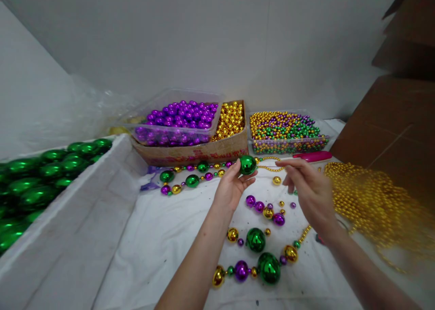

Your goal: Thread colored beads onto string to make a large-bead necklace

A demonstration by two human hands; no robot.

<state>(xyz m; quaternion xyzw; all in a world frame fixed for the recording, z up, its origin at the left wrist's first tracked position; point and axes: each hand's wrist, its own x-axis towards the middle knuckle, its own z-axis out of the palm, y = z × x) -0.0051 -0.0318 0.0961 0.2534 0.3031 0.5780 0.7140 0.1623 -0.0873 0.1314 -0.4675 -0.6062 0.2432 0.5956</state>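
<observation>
My left hand (231, 187) holds a large shiny green ball bead (248, 165) between thumb and fingers, above the white cloth (163, 246). To its right, my right hand (309, 187) is raised with thumb and fingers drawn together; whatever they pinch is too small to make out. A thin gold bead chain (270, 168) runs between the hands, close to the right fingertips. Behind the left hand lies a string of green, gold and purple beads (192, 181). Below the hands are loose purple beads (259, 206), another green ball (255, 240) and a second bead string (241, 271).
At the back stand a clear tub of purple beads (183, 119), a cardboard box (190, 155) with gold beads, and a tub of mixed small beads (288, 131). A foam box (78, 219) of green balls is left. Gold chains (367, 201) and a pink-handled tool (316, 156) lie right.
</observation>
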